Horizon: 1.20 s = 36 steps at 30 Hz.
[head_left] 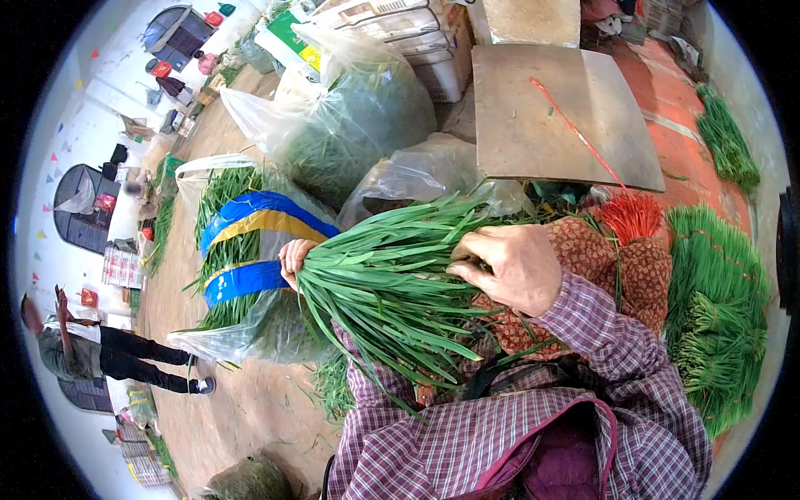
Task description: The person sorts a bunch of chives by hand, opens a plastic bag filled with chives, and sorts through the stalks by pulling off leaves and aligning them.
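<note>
We list: left hand (297, 260) clasping leafy bunch (387, 271), right hand (510, 265) curled at its right end, hold unclear; apparently sorting, next wanting steadiness.

Arched openings (187, 37) pierce the white wall (96, 133) (small pennants (37, 257) hang there) beyond the tan floor (229, 421).

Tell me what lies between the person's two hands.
In the head view, a bunch of long green leaves fills the stretch between them, spreading out from the left hand toward the right hand.
</note>
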### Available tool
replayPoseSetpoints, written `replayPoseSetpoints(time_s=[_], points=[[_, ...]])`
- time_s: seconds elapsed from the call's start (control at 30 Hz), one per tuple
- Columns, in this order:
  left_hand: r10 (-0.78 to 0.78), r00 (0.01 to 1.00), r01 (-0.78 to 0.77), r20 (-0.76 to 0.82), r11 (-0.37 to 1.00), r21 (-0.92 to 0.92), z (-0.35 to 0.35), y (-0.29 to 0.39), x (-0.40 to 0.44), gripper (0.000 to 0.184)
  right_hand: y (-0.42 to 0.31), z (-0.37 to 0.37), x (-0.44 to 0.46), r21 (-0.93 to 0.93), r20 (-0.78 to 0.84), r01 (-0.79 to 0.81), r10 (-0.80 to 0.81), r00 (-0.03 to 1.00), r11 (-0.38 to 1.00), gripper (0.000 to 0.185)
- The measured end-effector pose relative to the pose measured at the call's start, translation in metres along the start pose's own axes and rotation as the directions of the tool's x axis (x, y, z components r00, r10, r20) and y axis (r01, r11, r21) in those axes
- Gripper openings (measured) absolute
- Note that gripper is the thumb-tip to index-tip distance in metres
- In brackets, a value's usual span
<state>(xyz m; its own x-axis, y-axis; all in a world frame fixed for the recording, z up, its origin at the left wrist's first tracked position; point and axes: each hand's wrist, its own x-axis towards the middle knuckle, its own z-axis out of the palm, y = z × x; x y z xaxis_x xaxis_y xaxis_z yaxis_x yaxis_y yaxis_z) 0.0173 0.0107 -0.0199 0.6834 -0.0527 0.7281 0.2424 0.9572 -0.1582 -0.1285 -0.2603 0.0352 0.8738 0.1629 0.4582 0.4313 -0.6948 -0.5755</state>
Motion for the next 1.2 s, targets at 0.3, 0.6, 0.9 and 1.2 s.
replayPoseSetpoints(time_s=[0.3, 0.6, 0.9, 1.2], points=[[-0.011, 1.0, 0.011, -0.001, 1.0, -0.002, -0.001, 0.002, 0.001, 0.011, 0.006, -0.013, -0.006, 0.423, -0.338, 0.061, 0.095, 0.936, 0.904, 0.014], [-0.03, 0.999, 0.03, -0.011, 1.0, -0.009, -0.006, 0.0, 0.002, 0.01, 0.006, -0.052, 0.0, 0.421, -0.262, -0.057, 0.181, 0.948, 0.905, 0.011], [-0.052, 0.998, 0.052, -0.019, 0.999, -0.012, -0.011, 0.002, 0.003, 0.009, 0.013, -0.037, 0.01, -0.077, -0.037, 0.001, -0.003, 0.999, 0.997, 0.015], [-0.056, 0.996, 0.057, -0.066, 0.998, 0.006, -0.018, 0.01, 0.001, 0.009, 0.018, -0.017, 0.016, -0.094, 0.003, 0.008, -0.008, 1.0, 0.996, 0.017]])
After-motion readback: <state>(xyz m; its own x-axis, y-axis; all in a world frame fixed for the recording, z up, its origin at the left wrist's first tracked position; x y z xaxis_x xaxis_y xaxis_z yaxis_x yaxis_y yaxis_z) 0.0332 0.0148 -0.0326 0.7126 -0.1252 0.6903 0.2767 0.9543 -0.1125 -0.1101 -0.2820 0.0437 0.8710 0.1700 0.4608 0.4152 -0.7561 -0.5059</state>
